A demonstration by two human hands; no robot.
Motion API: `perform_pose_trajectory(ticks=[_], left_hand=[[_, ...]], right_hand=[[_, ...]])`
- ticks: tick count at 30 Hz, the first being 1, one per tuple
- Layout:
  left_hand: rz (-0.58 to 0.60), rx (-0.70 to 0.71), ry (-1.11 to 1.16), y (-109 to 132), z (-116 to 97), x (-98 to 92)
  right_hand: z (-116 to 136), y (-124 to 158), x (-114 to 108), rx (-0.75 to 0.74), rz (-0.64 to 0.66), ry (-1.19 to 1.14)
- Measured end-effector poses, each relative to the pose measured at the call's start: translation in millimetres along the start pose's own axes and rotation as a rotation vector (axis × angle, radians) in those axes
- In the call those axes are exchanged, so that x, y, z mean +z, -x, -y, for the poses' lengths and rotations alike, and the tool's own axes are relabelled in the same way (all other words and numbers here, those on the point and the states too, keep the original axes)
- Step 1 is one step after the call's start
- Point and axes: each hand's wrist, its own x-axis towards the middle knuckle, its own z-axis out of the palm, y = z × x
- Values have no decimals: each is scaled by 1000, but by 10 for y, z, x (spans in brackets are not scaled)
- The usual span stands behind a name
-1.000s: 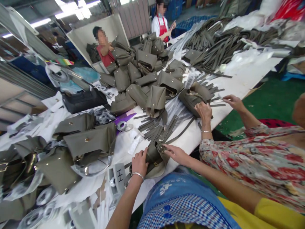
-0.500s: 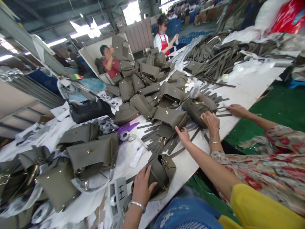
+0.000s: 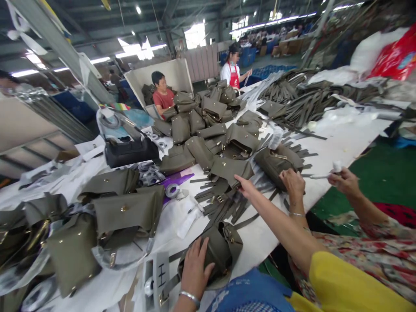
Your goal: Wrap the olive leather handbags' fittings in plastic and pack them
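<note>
My left hand (image 3: 196,265), a silver bangle at its wrist, lies with fingers spread on an olive-grey handbag (image 3: 218,242) at the table's near edge. That bag's mouth faces right and shows gold hardware. My right hand (image 3: 246,187), below a yellow sleeve, reaches forward to another olive handbag (image 3: 229,168). Its fingers close on the lower right edge of the bag's flap; the thumb is mostly hidden. Loose olive straps (image 3: 218,208), some with gold buckles, lie under and before that bag. A strap runs from the near bag toward the right.
A co-worker's hands at right hold a bag (image 3: 276,167) and a small white-tipped tool (image 3: 336,168). Bags are piled ahead (image 3: 195,123) and at left (image 3: 128,210). A white holder (image 3: 159,277) marked "H" stands beside my left hand. Strap bundles (image 3: 299,97) lie far right.
The view has tilted up a little. The bag at my right hand now lies flatter, its flap turned. The co-worker's right hand has lifted away from the table with the tool.
</note>
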Motion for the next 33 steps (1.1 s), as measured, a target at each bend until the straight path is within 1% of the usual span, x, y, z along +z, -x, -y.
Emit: perform_pose_trajectory(ticks=[4, 7, 9, 11, 13, 15, 18, 21, 24, 28, 30, 33], left_hand=[[16, -10, 1, -70, 49, 46], [47, 0, 19, -139, 107, 60], [49, 26, 34, -189, 163, 78], [46, 46, 42, -236, 215, 103], [38, 43, 44, -277, 249, 132], [23, 42, 51, -309, 264, 159], [-12, 46, 61, -341, 282, 196], [-23, 51, 67, -364, 322, 232], [-8, 49, 82, -385, 379, 270], [56, 32, 89, -409, 444, 316], [104, 20, 96, -423, 470, 330], [194, 0, 138, -445, 501, 333]], right_hand=[[241, -201, 250, 134, 28, -290], [376, -326, 419, 156, 93, -451], [385, -393, 503, 158, 140, -481], [293, -452, 551, 173, 171, -436], [100, -503, 542, 207, 159, -329], [-159, -548, 465, 248, 101, -174], [-542, -614, 258, 285, 6, 119], [-784, -694, 55, 252, -1, 407], [-872, -800, -68, 156, 97, 640], [-884, -951, -147, 35, 265, 868], [-879, -1008, -177, -2, 312, 954], [-861, -1063, -230, -35, 344, 1052]])
